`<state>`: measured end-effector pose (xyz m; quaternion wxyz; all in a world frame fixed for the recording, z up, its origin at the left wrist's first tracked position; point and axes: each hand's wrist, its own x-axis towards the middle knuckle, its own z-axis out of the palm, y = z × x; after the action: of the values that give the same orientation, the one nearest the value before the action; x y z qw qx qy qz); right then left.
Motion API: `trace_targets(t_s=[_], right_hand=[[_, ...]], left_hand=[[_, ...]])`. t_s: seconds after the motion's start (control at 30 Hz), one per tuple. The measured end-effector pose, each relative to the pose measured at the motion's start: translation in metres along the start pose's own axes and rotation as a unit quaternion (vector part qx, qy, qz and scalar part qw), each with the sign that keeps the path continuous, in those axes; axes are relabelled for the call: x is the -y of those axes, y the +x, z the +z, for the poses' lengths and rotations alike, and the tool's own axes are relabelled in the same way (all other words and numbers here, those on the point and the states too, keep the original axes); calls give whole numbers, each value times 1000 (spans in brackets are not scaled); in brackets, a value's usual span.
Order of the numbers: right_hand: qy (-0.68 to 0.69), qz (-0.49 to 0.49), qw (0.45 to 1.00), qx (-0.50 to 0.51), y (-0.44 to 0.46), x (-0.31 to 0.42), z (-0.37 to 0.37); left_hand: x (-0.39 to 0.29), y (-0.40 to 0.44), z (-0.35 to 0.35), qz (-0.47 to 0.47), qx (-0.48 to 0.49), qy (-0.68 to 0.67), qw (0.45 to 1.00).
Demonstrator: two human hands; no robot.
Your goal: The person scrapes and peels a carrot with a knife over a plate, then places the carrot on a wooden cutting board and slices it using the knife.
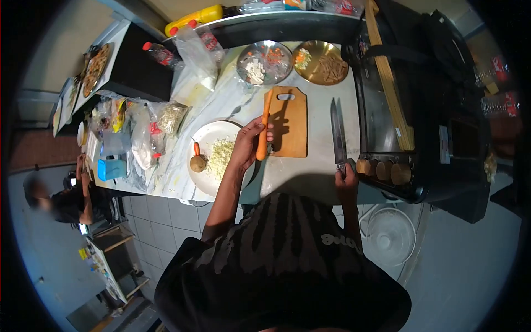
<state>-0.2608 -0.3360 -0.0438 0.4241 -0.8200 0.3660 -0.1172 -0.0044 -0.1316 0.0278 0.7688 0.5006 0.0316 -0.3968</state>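
A long orange carrot [264,130] is held near upright in the picture by my left hand [250,141], its fingers wrapped around it, over the left edge of a wooden cutting board [293,124]. My right hand [347,178] grips the handle of a large kitchen knife [338,135], whose blade points away from me to the right of the board. Left of my left forearm, a white plate [202,133] bears chopped pale vegetable pieces [220,155], a small potato-like brown vegetable [197,163] and a small orange-red carrot or chili [196,148].
Behind the board stand a metal plate [241,74] of chopped white and orange pieces and a second plate [315,47] with brown strips. A black stove [381,94] borders the right. Plastic bags [141,130], a blue container [112,170] and bottles [161,53] stand left, where another person [69,196] is.
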Motion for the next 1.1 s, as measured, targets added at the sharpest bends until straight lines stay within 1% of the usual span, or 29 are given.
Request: trace_targets(t_s=[0.07,0.1,0.13,0.23,0.3,0.33,0.37,0.4,0.43,0.47,0.5,0.53,0.6,0.63,0.7,0.73,0.8,0.83,0.87,0.93,0.97,1.03,1.07,1.1], right_hand=[[22,-117,991,-65,8,-8,10],[105,-23,994,35,11,1,2],[134,26,988,79,12,23,-7],[91,-36,992,77,29,35,10],[176,-117,976,53,38,61,24],[178,-122,974,63,41,82,26],[208,-123,964,111,42,111,23],[236,-123,951,158,42,136,20],[236,-128,949,168,41,156,20],[203,-196,943,179,41,177,21],[170,-263,931,188,41,194,26],[170,-274,926,196,43,208,35],[126,-423,878,186,40,226,49],[122,-423,875,200,31,230,54],[83,-495,844,190,36,264,71],[87,-502,838,193,35,276,76],[-1,-536,817,210,34,295,85],[-4,-557,804,205,36,298,94],[-3,-564,798,212,39,301,103],[-30,-567,793,221,41,307,114],[-53,-553,794,244,41,310,117],[-59,-558,791,244,42,315,127],[-68,-555,791,250,41,313,131],[-66,-553,790,254,39,316,131]], left_hand=[[-12,-11,7,37,0,1,999],[-17,-14,8,41,-25,42,998],[-23,-16,6,53,-30,37,997],[-39,-39,6,87,-63,-15,994],[-48,-50,-6,99,-71,-30,992],[-50,-58,-13,91,-76,-39,992],[-52,-66,-16,118,-95,-37,988],[-52,-72,-24,142,-83,-48,985],[-56,-84,-25,158,-88,-23,983],[-63,-94,-26,178,-92,2,980],[-66,-96,-39,192,-69,1,979],[-70,-102,-44,197,-71,2,978],[-82,-109,-55,220,-81,2,972],[-89,-110,-65,229,-69,-11,971],[-101,-116,-75,264,-87,-13,961],[-102,-122,-80,272,-97,-19,957],[-109,-120,-111,282,-97,7,954],[-115,-120,-122,275,-81,32,958],[-116,-115,-130,291,-90,26,952],[-121,-107,-148,281,-83,-39,955],[-114,-106,-155,281,-88,-43,955],[-123,-101,-163,282,-33,-68,956],[-123,-99,-167,283,-34,-69,956],[-122,-99,-166,292,-12,-111,950]])
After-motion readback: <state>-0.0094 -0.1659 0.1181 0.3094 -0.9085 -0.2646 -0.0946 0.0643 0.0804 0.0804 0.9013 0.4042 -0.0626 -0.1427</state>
